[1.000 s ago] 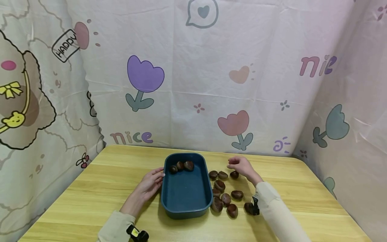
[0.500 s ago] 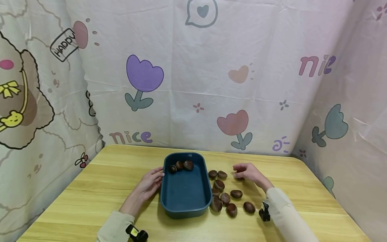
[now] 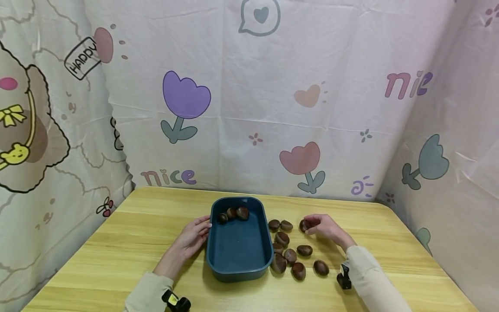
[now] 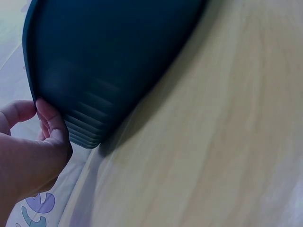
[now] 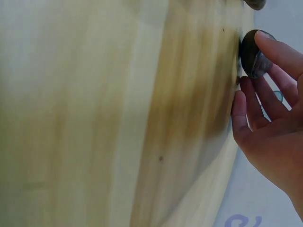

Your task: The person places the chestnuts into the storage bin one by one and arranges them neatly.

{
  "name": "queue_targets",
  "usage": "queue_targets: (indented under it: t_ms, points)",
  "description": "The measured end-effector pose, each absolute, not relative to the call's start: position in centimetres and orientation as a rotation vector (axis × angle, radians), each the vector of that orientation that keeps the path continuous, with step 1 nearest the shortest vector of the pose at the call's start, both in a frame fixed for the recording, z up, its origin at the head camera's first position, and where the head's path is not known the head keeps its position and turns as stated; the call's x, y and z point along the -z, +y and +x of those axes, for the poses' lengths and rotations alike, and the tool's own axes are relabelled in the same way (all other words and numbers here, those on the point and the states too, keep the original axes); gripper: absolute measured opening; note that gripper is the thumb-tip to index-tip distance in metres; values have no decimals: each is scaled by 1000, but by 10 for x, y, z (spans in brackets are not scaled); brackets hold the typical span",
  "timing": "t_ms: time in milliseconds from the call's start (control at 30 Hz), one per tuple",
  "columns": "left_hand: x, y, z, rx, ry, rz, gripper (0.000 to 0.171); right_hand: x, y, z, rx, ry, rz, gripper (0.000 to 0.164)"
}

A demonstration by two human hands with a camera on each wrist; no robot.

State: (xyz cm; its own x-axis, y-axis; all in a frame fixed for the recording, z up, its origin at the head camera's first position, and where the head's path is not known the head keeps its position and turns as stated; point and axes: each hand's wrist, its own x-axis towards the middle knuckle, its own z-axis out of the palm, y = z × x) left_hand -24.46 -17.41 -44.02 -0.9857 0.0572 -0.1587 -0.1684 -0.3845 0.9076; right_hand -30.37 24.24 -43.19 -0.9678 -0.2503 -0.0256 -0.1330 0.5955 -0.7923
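A dark blue rectangular tub (image 3: 240,247) stands on the table with three brown chestnuts (image 3: 242,213) at its far end. My left hand (image 3: 192,237) is at the tub's left side, fingertips right at the rim. In the left wrist view, bent fingers (image 4: 53,122) touch the tub's outer wall (image 4: 118,56). To the right of the tub, my right hand (image 3: 324,228) pinches a chestnut (image 3: 304,225) close over the table. The right wrist view shows my thumb on one side of this chestnut (image 5: 255,54) and fingertips below it, the other fingers loosely bent.
Several loose chestnuts (image 3: 290,256) lie along the tub's right side, some right against it. One chestnut (image 3: 321,268) lies apart, nearer my right sleeve (image 3: 370,277). The wooden table (image 3: 167,208) ends at a printed cloth backdrop (image 3: 241,143).
My right hand has moved right and slightly nearer, onto the far-right chestnut, and now pinches it. My left hand and the tub stay in place.
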Motion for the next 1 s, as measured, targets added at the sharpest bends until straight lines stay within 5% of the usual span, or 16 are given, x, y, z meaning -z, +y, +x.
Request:
queue_targets:
  t_ms: [1000]
  points:
    - [442, -174, -245, -2503, 1662, -142, 41, 422, 227, -309, 1355, 2714, -255, 48]
